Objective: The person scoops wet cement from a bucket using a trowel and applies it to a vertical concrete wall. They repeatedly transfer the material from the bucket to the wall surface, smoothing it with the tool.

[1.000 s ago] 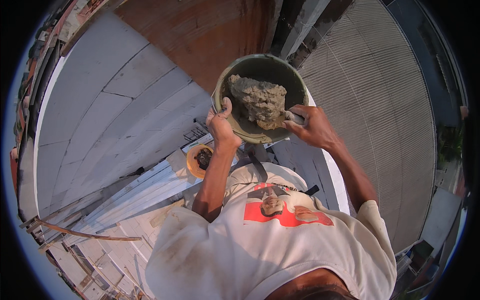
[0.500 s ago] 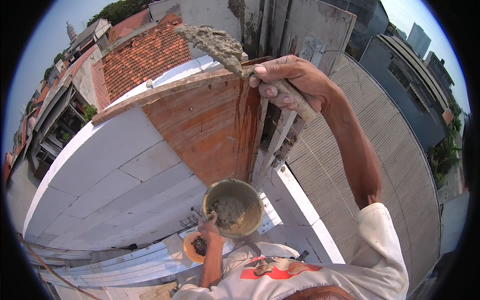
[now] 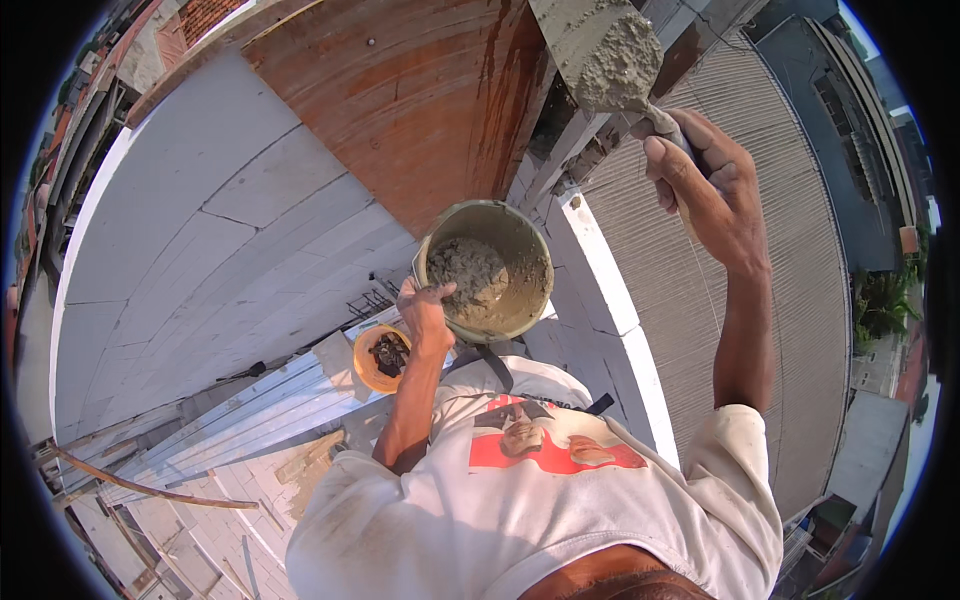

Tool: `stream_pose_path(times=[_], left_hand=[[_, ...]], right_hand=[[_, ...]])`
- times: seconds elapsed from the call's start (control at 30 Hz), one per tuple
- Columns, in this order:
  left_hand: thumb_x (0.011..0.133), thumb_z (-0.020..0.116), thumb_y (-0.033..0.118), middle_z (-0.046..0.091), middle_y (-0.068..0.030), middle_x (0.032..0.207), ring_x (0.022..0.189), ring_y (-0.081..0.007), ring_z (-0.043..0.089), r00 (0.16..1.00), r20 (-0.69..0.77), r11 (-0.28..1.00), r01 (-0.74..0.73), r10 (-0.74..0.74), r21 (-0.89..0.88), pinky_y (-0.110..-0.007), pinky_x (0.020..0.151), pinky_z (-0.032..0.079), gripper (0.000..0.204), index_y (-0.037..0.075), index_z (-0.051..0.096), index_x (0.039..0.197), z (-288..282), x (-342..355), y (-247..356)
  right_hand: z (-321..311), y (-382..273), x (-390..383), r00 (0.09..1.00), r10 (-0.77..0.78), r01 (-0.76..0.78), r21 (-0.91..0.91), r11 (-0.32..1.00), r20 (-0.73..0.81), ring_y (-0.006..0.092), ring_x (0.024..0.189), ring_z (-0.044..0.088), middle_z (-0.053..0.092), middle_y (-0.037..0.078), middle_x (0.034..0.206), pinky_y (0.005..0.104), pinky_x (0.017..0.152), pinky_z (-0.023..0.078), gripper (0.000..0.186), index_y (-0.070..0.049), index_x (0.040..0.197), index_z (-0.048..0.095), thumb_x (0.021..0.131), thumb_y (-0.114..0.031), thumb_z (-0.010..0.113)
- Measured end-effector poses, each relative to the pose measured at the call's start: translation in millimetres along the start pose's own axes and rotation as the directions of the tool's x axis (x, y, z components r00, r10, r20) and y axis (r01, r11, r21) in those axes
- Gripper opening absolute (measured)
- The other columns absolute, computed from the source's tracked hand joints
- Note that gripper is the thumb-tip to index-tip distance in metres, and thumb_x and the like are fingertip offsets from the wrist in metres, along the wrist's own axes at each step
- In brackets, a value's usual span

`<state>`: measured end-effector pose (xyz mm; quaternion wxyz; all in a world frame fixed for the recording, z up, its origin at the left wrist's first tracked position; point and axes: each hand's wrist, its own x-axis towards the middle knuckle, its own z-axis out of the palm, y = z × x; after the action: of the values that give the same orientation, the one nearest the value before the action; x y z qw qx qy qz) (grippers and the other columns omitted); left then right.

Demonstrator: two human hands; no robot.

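My left hand [image 3: 425, 320] grips the rim of a dull green bucket [image 3: 530, 285], with wet grey mortar [image 3: 465, 265] inside it. High at the right, my right hand [image 3: 705, 185] is closed round the handle of a trowel [image 3: 660, 130]. A lumpy load of mortar [image 3: 625, 65] covers the trowel's blade, which is raised in front of a narrow upright gap beside the orange-brown wooden formwork board [image 3: 400, 110].
A white block wall [image 3: 200, 260] stands at left, another [image 3: 610, 310] at right beside a corrugated grey roof [image 3: 760, 300]. An orange bucket [image 3: 365, 365] with dark contents rests on pale planks [image 3: 250, 410]. A bent wooden strip [image 3: 160, 490] crosses the lower left.
A second ago the trowel was in the bucket. It came up loaded with mortar and has since shifted right. The bucket has stayed in my left hand; the view tilted up, then back down.
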<state>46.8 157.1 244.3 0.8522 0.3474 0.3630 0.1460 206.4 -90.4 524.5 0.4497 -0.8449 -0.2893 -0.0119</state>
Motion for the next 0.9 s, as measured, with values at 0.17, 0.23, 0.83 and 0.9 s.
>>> stream_pose_path(times=[0.17,0.23,0.83,0.9], left_hand=[[0.073,0.052,-0.013,0.064,-0.0097,0.085,0.072,-0.0184,0.063,0.997,0.069,0.970,-0.051,0.035,0.239,-0.034,0.070,0.057,0.025,-0.002,0.059,0.095,42,-9,23],[0.073,0.051,-0.013,0.063,-0.0091,0.081,0.070,-0.0170,0.061,0.988,0.148,0.928,-0.095,0.044,0.360,-0.032,0.067,0.056,0.023,-0.001,0.058,0.091,56,-5,25],[0.072,0.055,-0.017,0.047,0.0016,0.073,0.063,-0.0057,0.047,0.756,0.541,0.790,-0.561,0.367,0.248,-0.025,0.054,0.052,0.032,0.010,0.038,0.075,58,-1,2],[0.071,0.055,-0.016,0.048,0.0015,0.074,0.064,-0.0049,0.046,0.728,0.601,0.839,-0.518,0.330,0.167,-0.023,0.054,0.050,0.032,0.010,0.038,0.075,72,-19,16]], right_hand=[[81,69,-113,0.921,0.326,-0.128,-0.625,0.770,0.213,0.0325,0.086,0.074,0.073,0.018,0.100,0.0457,0.073,0.061,0.032,-0.001,0.115,0.071,0.086,-0.015,0.073],[117,97,-126,0.907,0.378,-0.097,-0.782,0.616,0.185,0.0296,0.099,0.071,0.070,0.016,0.110,0.0411,0.079,0.061,0.038,-0.001,0.124,0.066,0.087,-0.010,0.068],[124,123,-139,0.776,0.583,-0.358,-0.591,0.722,0.242,0.0416,0.083,0.074,0.070,0.031,0.089,0.0504,0.071,0.061,0.023,0.008,0.101,0.068,0.083,-0.007,0.067],[120,138,-140,0.742,0.554,-0.427,-0.371,0.825,0.378,0.0343,0.072,0.071,0.073,0.028,0.081,0.0504,0.068,0.055,0.028,0.007,0.107,0.073,0.085,-0.011,0.070]])
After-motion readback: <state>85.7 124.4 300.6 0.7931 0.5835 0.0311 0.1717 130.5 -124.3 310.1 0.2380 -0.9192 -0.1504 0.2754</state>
